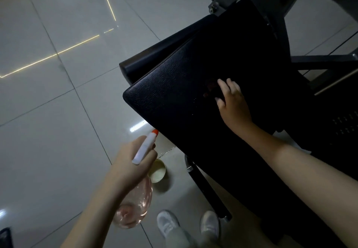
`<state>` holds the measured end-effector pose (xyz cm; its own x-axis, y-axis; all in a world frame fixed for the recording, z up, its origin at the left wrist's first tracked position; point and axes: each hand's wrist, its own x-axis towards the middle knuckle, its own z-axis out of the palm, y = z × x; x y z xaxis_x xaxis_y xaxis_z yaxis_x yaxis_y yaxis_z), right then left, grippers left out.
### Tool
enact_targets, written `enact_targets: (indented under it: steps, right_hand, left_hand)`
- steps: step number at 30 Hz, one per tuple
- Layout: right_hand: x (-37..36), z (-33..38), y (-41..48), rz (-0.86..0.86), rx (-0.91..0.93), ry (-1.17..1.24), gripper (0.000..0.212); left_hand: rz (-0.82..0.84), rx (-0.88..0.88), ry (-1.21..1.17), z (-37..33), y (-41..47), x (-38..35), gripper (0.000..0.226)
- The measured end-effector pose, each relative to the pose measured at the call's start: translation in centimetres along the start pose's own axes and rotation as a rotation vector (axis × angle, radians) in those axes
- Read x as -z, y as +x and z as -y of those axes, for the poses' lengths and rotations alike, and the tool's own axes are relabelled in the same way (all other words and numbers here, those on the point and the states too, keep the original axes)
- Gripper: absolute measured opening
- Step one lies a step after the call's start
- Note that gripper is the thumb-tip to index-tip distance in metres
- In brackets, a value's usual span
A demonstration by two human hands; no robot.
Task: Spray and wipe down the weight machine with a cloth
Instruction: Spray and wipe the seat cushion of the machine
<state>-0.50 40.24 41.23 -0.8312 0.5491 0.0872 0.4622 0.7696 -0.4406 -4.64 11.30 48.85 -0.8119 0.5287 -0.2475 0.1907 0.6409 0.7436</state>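
Note:
The weight machine's black padded seat (174,96) slopes across the middle of the view. My right hand (234,106) rests on the pad with its fingers pressed on a dark cloth (211,87) that is hard to make out against the black surface. My left hand (131,162) grips a clear pinkish spray bottle (135,205) below the pad's lower-left edge. The bottle's white head and orange nozzle (155,131) point up toward the pad.
The machine's grey metal frame (271,5) rises at the upper right, and a black support bar (207,187) runs under the pad. A small round cream container (157,171) sits on the glossy tiled floor (58,112). My white shoes (168,222) stand at the bottom.

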Motion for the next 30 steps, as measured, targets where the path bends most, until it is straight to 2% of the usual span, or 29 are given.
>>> enact_targets:
  steps: [4,6,9,11,13,14,16,20,21,23,27,29,30]
  right_hand:
    - [-0.9,2.9,2.8,-0.191,-0.357,0.113,0.050]
    - [-2.4,5.0,2.8,-0.275,-0.401,0.116,0.049]
    - [-4.0,5.8,0.1,-0.238,-0.086,0.122,0.050]
    - [-4.0,4.6,-2.3,-0.135,0.151,0.073,0.050]
    - [-3.2,2.6,-3.5,-0.061,0.284,0.004,0.052]
    - [-2.7,1.8,-3.5,-0.047,0.290,-0.019,0.053]
    - [-2.2,1.3,-2.7,-0.085,0.192,-0.012,0.052]
    - [-3.2,5.1,0.2,-0.206,-0.203,0.105,0.051]
    - [-3.7,6.2,0.3,-0.222,-0.209,0.106,0.051]
    - [-4.7,7.8,-0.7,-0.216,-0.055,0.109,0.054]
    - [-4.7,6.3,-4.6,0.010,0.354,0.055,0.060]
    - [-3.8,4.0,-5.2,0.043,0.461,-0.025,0.056]
    - [-3.4,3.2,-5.2,0.037,0.459,-0.046,0.056]
  left_hand:
    - [0.006,-0.035,-0.022,1.0,-0.9,-0.3,0.035]
    - [0.004,-0.037,-0.025,1.3,-1.2,-0.6,0.029]
    - [0.024,-0.035,-0.075,1.5,-1.6,-0.8,0.045]
    - [0.022,-0.036,-0.080,1.9,-1.8,-0.9,0.039]
    - [0.022,-0.031,-0.079,2.3,-1.9,-1.1,0.033]
    - [0.030,-0.035,-0.075,2.4,-2.0,-1.1,0.033]
    - [0.040,-0.041,-0.066,2.5,-2.2,-1.2,0.033]
    - [0.060,-0.037,-0.105,2.8,-2.2,-1.0,0.041]
    - [0.060,-0.028,-0.115,2.9,-2.2,-1.0,0.040]
    - [0.065,-0.014,-0.138,3.0,-2.3,-0.9,0.042]
    - [0.057,-0.013,-0.157,2.7,-2.3,-0.6,0.049]
    - [0.053,-0.020,-0.158,2.5,-2.3,-0.5,0.048]
    - [0.056,-0.025,-0.154,2.4,-2.3,-0.5,0.049]
